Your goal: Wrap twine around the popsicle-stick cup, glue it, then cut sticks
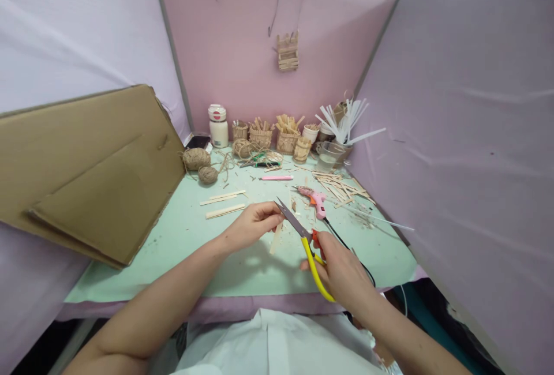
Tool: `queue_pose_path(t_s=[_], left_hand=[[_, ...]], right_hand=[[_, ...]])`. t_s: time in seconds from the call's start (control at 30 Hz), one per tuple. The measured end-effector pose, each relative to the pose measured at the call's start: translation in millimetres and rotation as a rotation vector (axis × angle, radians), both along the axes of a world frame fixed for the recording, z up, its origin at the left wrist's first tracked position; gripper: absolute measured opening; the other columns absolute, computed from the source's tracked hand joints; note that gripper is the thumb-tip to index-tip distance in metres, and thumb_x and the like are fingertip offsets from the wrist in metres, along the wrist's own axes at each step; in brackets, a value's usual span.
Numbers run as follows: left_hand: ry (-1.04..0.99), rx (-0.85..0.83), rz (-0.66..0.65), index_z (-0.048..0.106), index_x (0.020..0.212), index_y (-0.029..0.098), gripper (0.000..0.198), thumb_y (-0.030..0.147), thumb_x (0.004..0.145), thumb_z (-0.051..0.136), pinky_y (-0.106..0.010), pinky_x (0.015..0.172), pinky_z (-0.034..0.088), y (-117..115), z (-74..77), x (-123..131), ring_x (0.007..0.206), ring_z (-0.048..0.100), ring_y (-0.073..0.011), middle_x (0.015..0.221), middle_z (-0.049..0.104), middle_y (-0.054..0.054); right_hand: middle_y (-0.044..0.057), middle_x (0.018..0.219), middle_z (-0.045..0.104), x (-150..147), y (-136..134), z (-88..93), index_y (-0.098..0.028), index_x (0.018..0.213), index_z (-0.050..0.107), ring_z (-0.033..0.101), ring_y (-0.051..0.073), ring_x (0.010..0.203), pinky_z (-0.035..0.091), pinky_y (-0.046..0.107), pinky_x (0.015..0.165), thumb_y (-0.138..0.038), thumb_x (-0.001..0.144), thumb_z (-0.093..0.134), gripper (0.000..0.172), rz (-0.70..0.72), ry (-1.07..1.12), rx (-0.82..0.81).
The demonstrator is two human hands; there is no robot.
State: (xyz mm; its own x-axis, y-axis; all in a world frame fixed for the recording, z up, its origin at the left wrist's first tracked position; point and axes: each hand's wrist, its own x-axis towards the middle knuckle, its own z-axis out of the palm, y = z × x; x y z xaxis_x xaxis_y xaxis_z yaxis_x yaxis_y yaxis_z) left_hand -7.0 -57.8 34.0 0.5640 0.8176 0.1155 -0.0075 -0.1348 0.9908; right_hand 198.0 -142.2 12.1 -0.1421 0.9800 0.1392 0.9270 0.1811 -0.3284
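My right hand [341,271] grips the yellow handles of a pair of shears [303,239], whose dark blades point up and left. My left hand [253,226] pinches a thin wooden stick [275,243] that hangs down just beside the blades. Both hands hover over the pale green table top [182,236]. Two more flat sticks [223,203] lie to the left of my left hand.
A pink glue gun [315,201] with a black cord lies behind the shears. A pink pen [277,177], twine balls [197,158], small stick baskets [288,138], a white bottle [219,127] and loose sticks [340,187] fill the back. Cardboard [95,173] leans at the left.
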Motion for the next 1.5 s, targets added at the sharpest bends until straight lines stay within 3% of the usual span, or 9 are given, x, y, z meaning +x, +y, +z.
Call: queue_pose_path(t_s=[0.17, 0.37, 0.57, 0.8, 1.07, 1.3, 1.5], left_hand=[[0.007, 0.004, -0.005, 0.06, 0.074, 0.015, 0.019, 0.032, 0.08, 0.055, -0.022, 0.064, 0.041, 0, -1.7, 0, 0.066, 0.047, -0.0099, 0.07, 0.053, 0.001], [-0.004, -0.027, 0.003, 0.062, 0.077, 0.014, 0.024, 0.037, 0.079, 0.058, -0.023, 0.063, 0.041, 0, -0.9, 0, 0.066, 0.047, -0.0101, 0.071, 0.053, 0.0], [0.053, -0.041, 0.063, 0.068, 0.084, 0.015, 0.025, 0.037, 0.078, 0.059, -0.023, 0.064, 0.041, -2, 2.4, -1, 0.068, 0.05, -0.0112, 0.078, 0.06, -0.003], [0.132, 0.008, 0.14, 0.07, 0.084, 0.014, 0.029, 0.04, 0.078, 0.058, -0.023, 0.059, 0.037, -1, 3.1, -1, 0.063, 0.046, -0.011, 0.069, 0.059, -0.001], [0.075, -0.051, 0.136, 0.069, 0.08, 0.014, 0.031, 0.044, 0.076, 0.061, -0.022, 0.057, 0.038, 5, -5.7, -2, 0.061, 0.047, -0.0102, 0.067, 0.057, -0.001], [0.165, 0.155, 0.256, 0.068, 0.077, 0.014, 0.027, 0.04, 0.075, 0.062, -0.023, 0.062, 0.042, 8, -12.7, 0, 0.067, 0.055, -0.0134, 0.073, 0.065, -0.004], [0.162, 0.137, 0.264, 0.069, 0.081, 0.015, 0.03, 0.043, 0.073, 0.064, -0.026, 0.066, 0.046, 10, -18.4, -1, 0.071, 0.059, -0.0157, 0.078, 0.068, -0.005]], right_hand=[[0.003, 0.083, 0.063, -1, -1, 2.7, -0.024, 0.085, 0.041, 0.055, 0.017, 0.058, 0.034, 0.027, 0.053, -0.039, 0.083, 0.05, 0.018, -0.015, 0.051, -0.053], [0.001, 0.076, 0.064, 0, -2, 8.6, -0.024, 0.075, 0.034, 0.055, 0.016, 0.061, 0.035, 0.026, 0.056, -0.027, 0.084, 0.044, 0.013, 0.016, 0.253, -0.153], [-0.004, 0.068, 0.056, 9, 3, 7.1, -0.024, 0.077, 0.037, 0.048, 0.014, 0.061, 0.035, 0.026, 0.057, -0.037, 0.083, 0.047, 0.018, 0.042, 0.397, -0.243], [-0.004, 0.069, 0.052, 9, 4, 8.8, -0.023, 0.08, 0.038, 0.043, 0.014, 0.062, 0.034, 0.026, 0.059, -0.04, 0.084, 0.044, 0.019, 0.062, 0.428, -0.312], [-0.004, 0.071, 0.05, 8, 5, 7.3, -0.023, 0.078, 0.036, 0.042, 0.013, 0.063, 0.033, 0.025, 0.059, -0.038, 0.086, 0.042, 0.018, 0.065, 0.445, -0.314], [-0.005, 0.071, 0.047, 9, 5, 1.9, -0.023, 0.076, 0.034, 0.04, 0.013, 0.063, 0.034, 0.025, 0.058, -0.037, 0.086, 0.044, 0.02, 0.071, 0.472, -0.318], [-0.005, 0.068, 0.045, 5, 4, 5.7, -0.023, 0.074, 0.035, 0.039, 0.012, 0.061, 0.034, 0.025, 0.057, -0.035, 0.084, 0.045, 0.02, 0.064, 0.494, -0.309]])
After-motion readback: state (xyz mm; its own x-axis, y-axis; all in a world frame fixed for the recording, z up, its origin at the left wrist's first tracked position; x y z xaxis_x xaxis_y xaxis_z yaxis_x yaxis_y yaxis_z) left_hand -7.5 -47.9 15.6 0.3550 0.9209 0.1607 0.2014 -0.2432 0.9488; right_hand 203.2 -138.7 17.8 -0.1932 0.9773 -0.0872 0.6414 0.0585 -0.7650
